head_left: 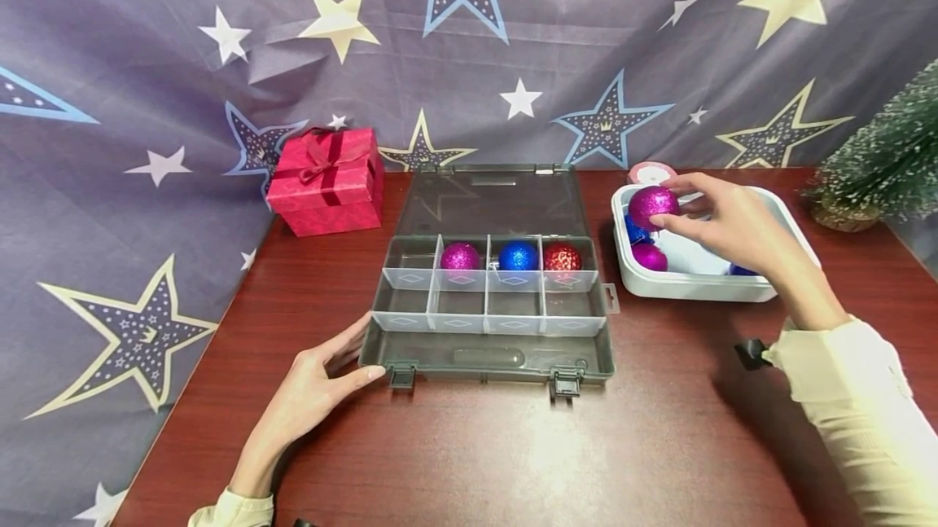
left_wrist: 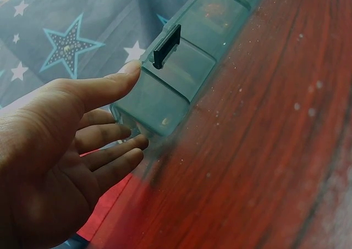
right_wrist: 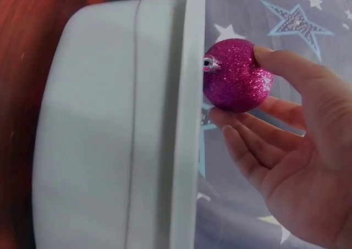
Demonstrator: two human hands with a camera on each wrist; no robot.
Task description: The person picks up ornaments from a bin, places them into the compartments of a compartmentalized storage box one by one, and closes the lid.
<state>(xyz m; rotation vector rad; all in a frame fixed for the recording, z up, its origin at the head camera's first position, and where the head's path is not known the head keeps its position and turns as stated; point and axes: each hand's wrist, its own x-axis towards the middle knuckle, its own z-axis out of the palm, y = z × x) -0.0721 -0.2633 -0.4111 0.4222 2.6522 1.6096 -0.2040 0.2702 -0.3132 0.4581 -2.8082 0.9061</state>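
Over the left end of the white tub (head_left: 696, 289), my right hand (head_left: 733, 217) pinches a glittery magenta Christmas ball (head_left: 653, 208) between thumb and fingers; its silver cap shows in the right wrist view. My left hand (head_left: 311, 388) rests at the front left corner of the clear grey compartment box (head_left: 487, 357), thumb on the rim and straight fingers along its side. The box lies open, lid back. Its rear row holds a magenta ball (head_left: 460, 256), a blue ball (head_left: 518, 256) and a red ball (head_left: 563, 257), each in its own compartment.
Inside the tub lie another magenta ball (head_left: 649, 257) and blue balls (head_left: 637, 229). Behind it sits a pink and white roll (head_left: 652, 173). A red gift box (head_left: 327, 185) stands back left, a frosted small tree (head_left: 883, 152) at right. Star-patterned cloth (head_left: 469, 63) hangs behind the table.
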